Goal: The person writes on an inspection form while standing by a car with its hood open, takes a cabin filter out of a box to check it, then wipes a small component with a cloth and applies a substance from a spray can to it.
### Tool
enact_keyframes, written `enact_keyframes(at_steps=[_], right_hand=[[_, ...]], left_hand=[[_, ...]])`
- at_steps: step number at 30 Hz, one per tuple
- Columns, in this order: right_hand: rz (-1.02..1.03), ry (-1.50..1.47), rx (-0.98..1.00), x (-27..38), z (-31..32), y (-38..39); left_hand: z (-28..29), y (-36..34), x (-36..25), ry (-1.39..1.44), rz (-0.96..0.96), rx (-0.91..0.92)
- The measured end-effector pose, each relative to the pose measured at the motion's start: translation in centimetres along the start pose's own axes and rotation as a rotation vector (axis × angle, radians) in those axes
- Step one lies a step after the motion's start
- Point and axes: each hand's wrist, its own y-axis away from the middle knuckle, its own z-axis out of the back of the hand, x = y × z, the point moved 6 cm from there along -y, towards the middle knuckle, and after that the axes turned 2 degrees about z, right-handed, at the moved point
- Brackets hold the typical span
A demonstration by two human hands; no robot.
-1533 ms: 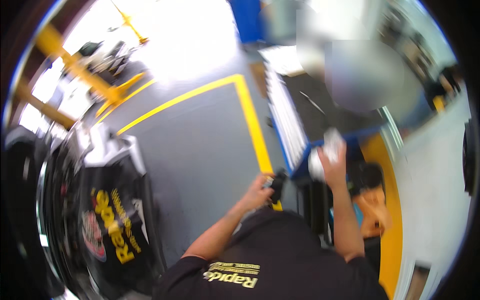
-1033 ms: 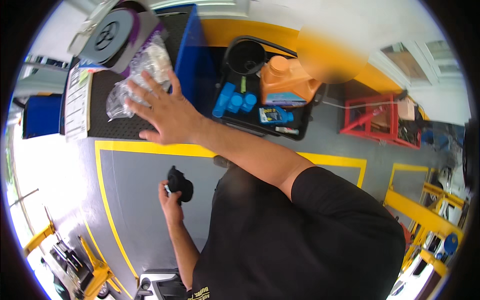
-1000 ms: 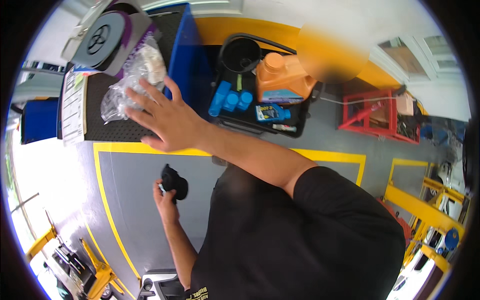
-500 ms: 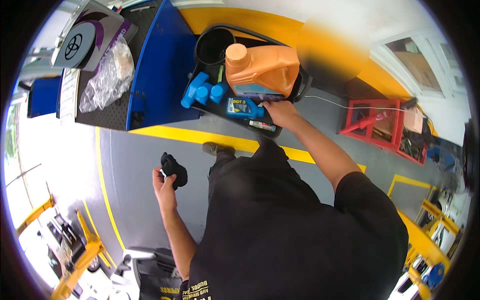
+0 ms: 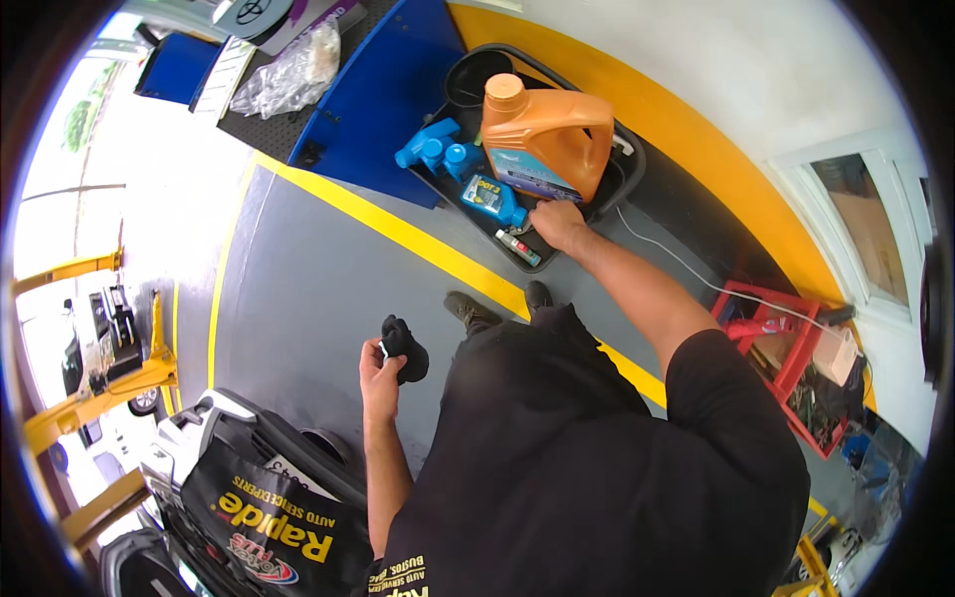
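Observation:
My left hand [image 5: 380,370] grips a soft black item [image 5: 404,350] with a small white piece at my fingers. My right hand [image 5: 557,221] reaches into a black tray [image 5: 629,179], fingers curled down between a large orange jug [image 5: 545,144] and a blue bottle with a label [image 5: 489,199]; what they grip is hidden. Several smaller blue bottles [image 5: 436,151] lie at the tray's left side, a black funnel [image 5: 476,75] behind them. A small white-and-green tube [image 5: 517,249] lies at the near edge, below my hand.
A blue workbench [image 5: 363,104] with crumpled plastic [image 5: 288,70] stands left of the tray. A red metal cart [image 5: 776,368] and white cable [image 5: 676,259] are at right, beside the wall. A car with a black fender cover [image 5: 249,507] is behind lower left; yellow lifts [image 5: 80,398] stand beyond.
My right hand has left the plastic on the bench and moved down into the tray. The view has turned from the aisle toward the wall. My left hand still holds the black item.

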Motion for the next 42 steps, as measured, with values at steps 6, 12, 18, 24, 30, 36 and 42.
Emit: enact_keyframes(at_steps=[6, 12, 18, 24, 30, 36, 42], right_hand=[[0.101, 0.087, 0.228, 0.7, 0.9, -1.1], [0.171, 0.089, 0.322, 2.1, 5.4, -0.5], [0.259, 0.293, 0.274, 3.2, 7.5, 1.1], [0.199, 0.276, 0.243, 1.9, 12.8, 5.1], [0.163, -0.049, -0.051, 0.5, 16.5, 8.6], [0.024, -0.116, -0.235, -0.2, 14.9, 8.4], [0.372, -0.037, -0.447, 11.9, 20.5, 9.9]], left_hand=[[1.9, 4.2, 2.3, 0.083, -0.004, -0.145], [3.9, 9.1, 7.7, 0.149, 0.018, -0.242], [5.8, 13.2, 12.4, 0.199, 0.101, -0.353], [6.4, 17.7, 15.1, 0.296, 0.071, -0.459], [6.7, 25.8, 23.1, 0.356, 0.153, -0.611], [6.6, 32.1, 32.9, 0.413, 0.199, -0.612], [6.9, 39.5, 38.3, 0.646, 0.092, -0.798]])
